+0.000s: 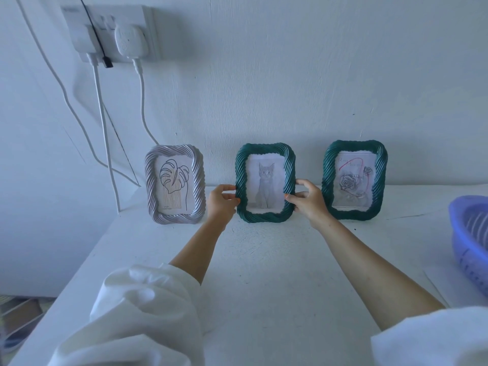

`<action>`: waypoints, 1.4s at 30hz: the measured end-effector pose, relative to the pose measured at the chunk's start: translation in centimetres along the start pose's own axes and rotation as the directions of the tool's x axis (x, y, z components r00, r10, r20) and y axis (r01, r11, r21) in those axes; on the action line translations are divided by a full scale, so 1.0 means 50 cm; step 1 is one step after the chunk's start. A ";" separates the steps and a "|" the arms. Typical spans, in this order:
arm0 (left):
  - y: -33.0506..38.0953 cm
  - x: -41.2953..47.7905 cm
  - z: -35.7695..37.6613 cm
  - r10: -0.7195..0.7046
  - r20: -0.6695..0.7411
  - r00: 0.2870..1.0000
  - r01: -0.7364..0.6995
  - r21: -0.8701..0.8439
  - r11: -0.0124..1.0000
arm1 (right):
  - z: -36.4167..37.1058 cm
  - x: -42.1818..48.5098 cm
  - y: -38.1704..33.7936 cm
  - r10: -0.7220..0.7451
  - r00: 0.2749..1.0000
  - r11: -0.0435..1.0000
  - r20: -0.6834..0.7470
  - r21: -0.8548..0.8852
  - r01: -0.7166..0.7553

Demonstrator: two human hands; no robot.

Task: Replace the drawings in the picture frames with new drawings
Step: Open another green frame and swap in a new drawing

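White sleeves fill the near edge. Beyond them the left hand and right hand clasp the sides of the middle green frame — cat drawing inside — upright on the white table. Faint script on the rose drawing is unreadable — the purple basket is cut off at the right edge.

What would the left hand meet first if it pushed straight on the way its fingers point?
The green cat frame, whose left edge the left hand grips; behind it, probably the wall.
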State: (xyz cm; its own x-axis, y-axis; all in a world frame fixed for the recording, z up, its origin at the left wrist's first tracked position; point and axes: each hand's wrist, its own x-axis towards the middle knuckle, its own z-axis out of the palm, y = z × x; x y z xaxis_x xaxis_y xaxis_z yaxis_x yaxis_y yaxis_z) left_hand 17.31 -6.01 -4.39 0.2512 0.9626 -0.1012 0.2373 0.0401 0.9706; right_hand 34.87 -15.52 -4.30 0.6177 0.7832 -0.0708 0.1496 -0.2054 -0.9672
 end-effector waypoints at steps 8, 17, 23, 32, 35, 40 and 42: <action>0.012 -0.029 0.006 0.124 -0.112 0.986 -0.110 0.126 0.986 | -0.003 -0.013 0.001 -0.033 0.999 0.996 -0.039 -0.078 0.030; 0.093 -0.126 0.163 0.581 -0.051 0.812 -0.571 0.129 0.810 | -0.173 -0.034 0.013 -0.332 0.652 0.941 -0.681 -0.186 0.284; 0.095 -0.140 0.305 0.243 0.429 0.870 -0.360 0.216 0.908 | -0.285 0.011 0.063 0.002 0.834 1.000 -0.552 -0.019 -0.015; 0.062 -0.131 0.363 0.151 0.406 0.901 -0.218 0.124 0.968 | -0.305 0.025 0.099 0.022 0.956 0.998 -0.293 0.064 -0.004; 0.063 -0.145 0.351 0.154 0.361 0.920 -0.210 0.121 0.970 | -0.308 0.006 0.093 -0.001 0.969 0.995 -0.248 0.096 0.026; 0.084 -0.182 0.306 0.143 0.342 0.929 -0.186 0.096 0.978 | -0.320 -0.061 0.049 -0.041 0.985 0.961 -0.167 0.265 0.085; 0.093 -0.200 0.280 0.132 0.352 0.927 -0.170 0.077 0.983 | -0.326 -0.102 0.021 -0.071 0.989 0.952 -0.127 0.288 0.105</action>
State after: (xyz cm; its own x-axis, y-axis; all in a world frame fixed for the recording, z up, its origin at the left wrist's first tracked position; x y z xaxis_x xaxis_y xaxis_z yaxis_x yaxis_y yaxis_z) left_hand 29.01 -19.20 -1.94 0.5946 0.8029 -0.0422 0.2627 -0.1444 0.9540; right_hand 44.47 -29.28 -0.98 0.6988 0.7147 0.0297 -0.0149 0.0560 -0.9983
